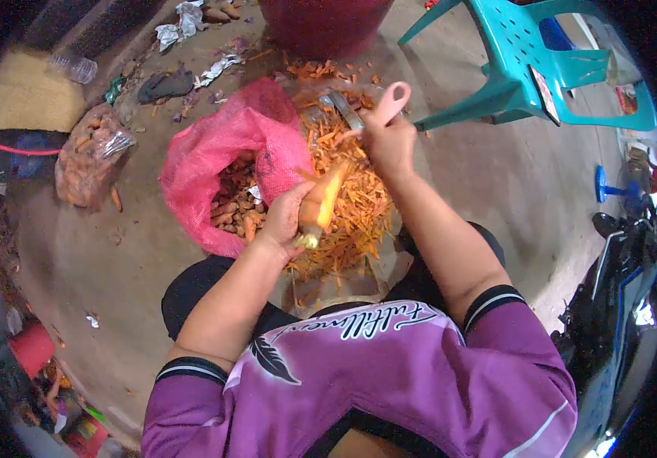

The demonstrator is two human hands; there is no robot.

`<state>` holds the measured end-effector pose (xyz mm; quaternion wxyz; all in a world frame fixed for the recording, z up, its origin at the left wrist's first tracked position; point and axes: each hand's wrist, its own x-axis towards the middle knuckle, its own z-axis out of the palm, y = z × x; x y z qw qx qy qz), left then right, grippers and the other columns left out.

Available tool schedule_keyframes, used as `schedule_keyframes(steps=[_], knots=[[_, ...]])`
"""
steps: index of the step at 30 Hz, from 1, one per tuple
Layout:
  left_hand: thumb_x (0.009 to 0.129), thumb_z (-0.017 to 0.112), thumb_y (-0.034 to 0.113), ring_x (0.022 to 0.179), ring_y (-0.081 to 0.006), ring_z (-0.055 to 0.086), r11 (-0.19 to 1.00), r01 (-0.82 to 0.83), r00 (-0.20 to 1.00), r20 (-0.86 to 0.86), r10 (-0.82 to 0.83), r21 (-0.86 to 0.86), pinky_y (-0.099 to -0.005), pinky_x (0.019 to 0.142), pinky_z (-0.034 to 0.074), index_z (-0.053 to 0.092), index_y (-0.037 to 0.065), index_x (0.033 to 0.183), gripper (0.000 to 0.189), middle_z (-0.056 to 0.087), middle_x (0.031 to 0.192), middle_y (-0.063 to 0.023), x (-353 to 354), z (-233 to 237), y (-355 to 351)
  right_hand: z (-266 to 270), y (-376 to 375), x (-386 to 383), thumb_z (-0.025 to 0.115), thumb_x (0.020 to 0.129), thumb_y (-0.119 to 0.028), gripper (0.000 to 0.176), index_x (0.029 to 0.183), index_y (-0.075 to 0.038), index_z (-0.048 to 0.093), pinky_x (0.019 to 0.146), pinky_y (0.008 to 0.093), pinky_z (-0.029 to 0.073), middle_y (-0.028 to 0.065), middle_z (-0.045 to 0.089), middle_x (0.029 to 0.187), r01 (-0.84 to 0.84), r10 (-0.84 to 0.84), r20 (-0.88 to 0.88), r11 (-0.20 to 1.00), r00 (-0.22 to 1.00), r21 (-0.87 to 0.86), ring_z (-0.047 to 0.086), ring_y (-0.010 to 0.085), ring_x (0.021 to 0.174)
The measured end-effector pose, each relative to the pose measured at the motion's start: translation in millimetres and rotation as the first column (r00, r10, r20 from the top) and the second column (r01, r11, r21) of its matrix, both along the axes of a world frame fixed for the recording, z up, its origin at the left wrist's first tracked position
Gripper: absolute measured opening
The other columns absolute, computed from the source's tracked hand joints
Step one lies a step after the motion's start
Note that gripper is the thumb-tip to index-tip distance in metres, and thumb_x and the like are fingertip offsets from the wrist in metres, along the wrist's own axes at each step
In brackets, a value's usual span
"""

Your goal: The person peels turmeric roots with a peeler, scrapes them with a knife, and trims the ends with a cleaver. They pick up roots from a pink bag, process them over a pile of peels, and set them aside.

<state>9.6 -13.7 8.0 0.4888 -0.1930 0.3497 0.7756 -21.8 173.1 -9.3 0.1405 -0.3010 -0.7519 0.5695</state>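
My left hand (pixel 288 216) is wrapped round a partly peeled carrot (pixel 327 200), its pale stem end pointing down toward me. Bright orange flesh shows along one side, while some duller skin remains near my fingers. In my right hand (pixel 389 143), just beyond the carrot's far end, is a peeler (pixel 395 101) with a pink loop handle. Below both hands lies a wide heap of orange peelings (pixel 359 221) on the floor. To the left, a pink woven sack (pixel 225 126) gapes open, with unpeeled carrots (pixel 235 210) inside.
A dark red tub (pixel 324 27) stands beyond the peelings. At the upper right is a teal plastic chair (pixel 515 57). A clear bag of carrots (pixel 92 156) sits at left, near scattered litter (pixel 179 27). A motorcycle (pixel 611 298) is parked on the right.
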Motion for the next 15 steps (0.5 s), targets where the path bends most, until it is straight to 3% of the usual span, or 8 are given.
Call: schedule_keyframes(steps=[3,4,7,8,11,12,14,15], knots=[[0.086,0.037,0.031,0.056,-0.0158,0.056,0.999,-0.037,0.997,0.063,0.034,0.037,-0.0258,0.044,0.048,0.05,0.002,0.097,0.033,0.056,0.071,-0.0076,-4,6,2,5,15,-6,0.059,0.073,-0.02,0.023,0.076,0.002,0.052,0.04,0.0217,0.033,0.0026,0.05,0.059,0.191,-0.224,-0.111,0.949,0.968,-0.249,0.044,0.0079,0.046],[0.086,0.036,0.033,0.058,-0.0162,0.057,0.997,-0.064,0.998,0.013,0.064,-0.049,-0.0267,0.047,0.048,0.049,0.002,0.098,0.035,0.056,0.072,-0.0087,-7,15,3,13,10,-4,0.06,0.073,-0.02,0.022,0.075,0.001,0.052,0.039,0.0218,0.033,0.0025,0.05,0.059,0.128,-0.155,-0.09,0.959,0.984,-0.252,0.044,0.0079,0.045],[0.086,0.036,0.033,0.063,-0.0167,0.058,0.985,-0.075,0.997,0.014,0.073,0.153,-0.0276,0.051,0.048,0.049,0.003,0.099,0.035,0.057,0.074,-0.0089,-13,10,-4,42,-32,15,0.06,0.073,-0.019,0.02,0.074,-0.001,0.051,0.039,0.0221,0.033,0.0011,0.048,0.056,-0.101,0.076,-0.09,0.945,0.993,-0.31,0.042,0.0072,0.043],[0.086,0.037,0.032,0.064,-0.0161,0.057,0.97,-0.224,0.972,0.049,0.229,-0.099,-0.0274,0.052,0.048,0.05,0.004,0.1,0.033,0.057,0.074,-0.0071,-11,31,14,40,-45,25,0.061,0.073,-0.019,0.02,0.074,-0.001,0.051,0.039,0.0213,0.033,0.0013,0.049,0.058,-0.198,0.19,-0.055,0.93,0.98,-0.311,0.042,0.0069,0.044],[0.086,0.036,0.03,0.062,-0.0157,0.057,0.975,-0.218,0.957,0.188,0.223,-0.043,-0.0267,0.05,0.047,0.051,0.005,0.099,0.032,0.057,0.073,-0.0053,-8,5,12,37,-64,39,0.063,0.068,-0.019,0.025,0.077,0.004,0.057,0.048,0.0255,0.043,0.0058,0.058,0.064,-0.309,0.273,-0.15,0.886,0.95,-0.346,0.053,0.0095,0.055],[0.086,0.037,0.029,0.061,-0.0157,0.057,0.989,-0.149,0.989,0.021,0.149,0.015,-0.0269,0.048,0.047,0.051,0.004,0.097,0.031,0.058,0.074,-0.006,-5,-10,2,37,-58,36,0.063,0.067,-0.018,0.024,0.076,0.004,0.057,0.049,0.0258,0.043,0.0063,0.058,0.062,-0.268,0.288,-0.013,0.874,0.958,-0.406,0.053,0.01,0.055],[0.086,0.037,0.028,0.06,-0.0162,0.057,0.999,-0.033,0.999,0.039,0.032,0.038,-0.0269,0.048,0.047,0.051,0.003,0.097,0.031,0.057,0.073,-0.0068,-2,-5,1,27,-33,17,0.059,0.072,-0.019,0.028,0.083,0.005,0.052,0.044,0.0245,0.041,0.0056,0.055,0.065,-0.158,0.161,0.043,0.985,0.986,-0.065,0.051,0.0109,0.052],[0.086,0.037,0.028,0.06,-0.0164,0.057,0.998,0.029,0.999,0.044,-0.031,0.048,-0.0269,0.047,0.047,0.051,0.003,0.097,0.03,0.057,0.072,-0.0072,-1,-1,0,12,-10,5,0.058,0.071,-0.019,0.026,0.081,0.005,0.052,0.044,0.0236,0.039,0.0051,0.055,0.064,-0.096,0.098,0.02,0.991,0.995,-0.088,0.05,0.0102,0.051]])
